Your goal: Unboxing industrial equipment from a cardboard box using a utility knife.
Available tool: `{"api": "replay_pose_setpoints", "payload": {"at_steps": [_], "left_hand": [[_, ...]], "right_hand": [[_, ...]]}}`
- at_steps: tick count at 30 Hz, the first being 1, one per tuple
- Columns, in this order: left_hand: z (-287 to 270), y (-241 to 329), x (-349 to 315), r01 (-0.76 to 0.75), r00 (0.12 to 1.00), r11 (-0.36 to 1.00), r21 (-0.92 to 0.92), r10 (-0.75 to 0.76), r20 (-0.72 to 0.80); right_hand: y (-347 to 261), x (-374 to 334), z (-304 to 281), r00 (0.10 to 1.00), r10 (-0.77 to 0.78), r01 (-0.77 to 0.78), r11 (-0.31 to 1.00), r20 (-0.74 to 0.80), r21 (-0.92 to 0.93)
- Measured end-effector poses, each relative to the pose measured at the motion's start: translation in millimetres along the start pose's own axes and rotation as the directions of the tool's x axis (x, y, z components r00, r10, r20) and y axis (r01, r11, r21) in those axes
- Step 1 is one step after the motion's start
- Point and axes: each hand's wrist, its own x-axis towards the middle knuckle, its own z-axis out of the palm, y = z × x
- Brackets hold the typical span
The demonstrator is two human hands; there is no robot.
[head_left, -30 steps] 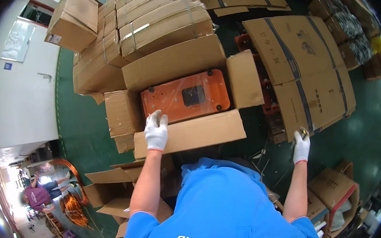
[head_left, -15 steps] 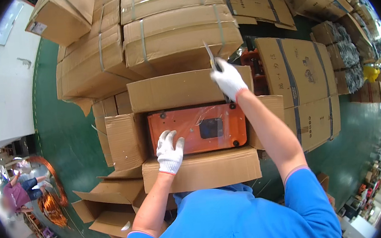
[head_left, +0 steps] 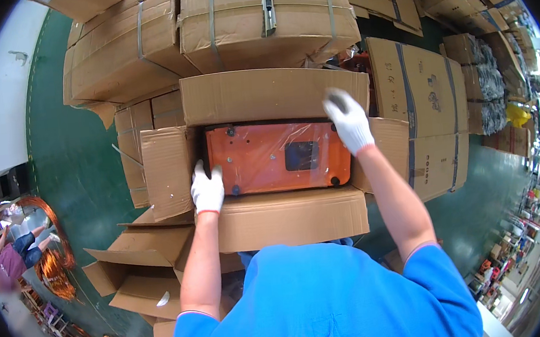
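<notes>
The orange unit (head_left: pixel 250 160) lies lengthwise left to right in the open carton (head_left: pixel 266 95). The left hand (head_left: pixel 207 189), fingers parted, is at its left end; the right hand (head_left: pixel 351 123), grip unclear, by its far right corner.

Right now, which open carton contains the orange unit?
The middle carton, with the orange unit between left hand and right hand; the lower-left carton shows none.

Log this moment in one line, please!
White-gloved left hand: at orange rectangular panel, left end | white-gloved right hand: near upper-right corner | grey utility knife: on strapped brown cardboard box
</notes>
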Motion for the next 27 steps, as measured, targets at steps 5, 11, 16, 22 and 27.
{"api": "replay_pose_setpoints", "payload": {"at_steps": [5, 11, 16, 22, 27], "left_hand": [[9.2, -11.1, 29.6, -0.030, 0.996, 0.995, -0.091, 0.038, 0.083], [15.9, -9.2, 44.5, -0.011, 0.987, 0.998, -0.061, 0.020, 0.161], [14.7, 22.2, 15.6, -0.094, 0.994, 0.980, 0.176, 0.102, -0.036], [36.9, 88.4, 22.7, -0.766, 0.603, 0.576, 0.285, 0.797, 0.013], [56.0, 118.1, 55.7, -0.778, 0.577, 0.370, 0.507, 0.741, 0.344]], "right_hand": [[75.3, -96.3, -26.0, 0.918, 0.376, -0.391, 0.801, -0.127, -0.453], [126.9, -93.1, -5.4, 0.813, 0.555, -0.579, 0.746, -0.173, -0.329], [114.4, -100.1, -6.0, 0.796, 0.578, -0.598, 0.702, -0.181, -0.386], [108.6, -103.1, -9.8, 0.783, 0.585, -0.613, 0.670, -0.211, -0.418], [158.7, -115.7, 0.7, 0.886, 0.425, -0.455, 0.720, -0.185, -0.524]]}}
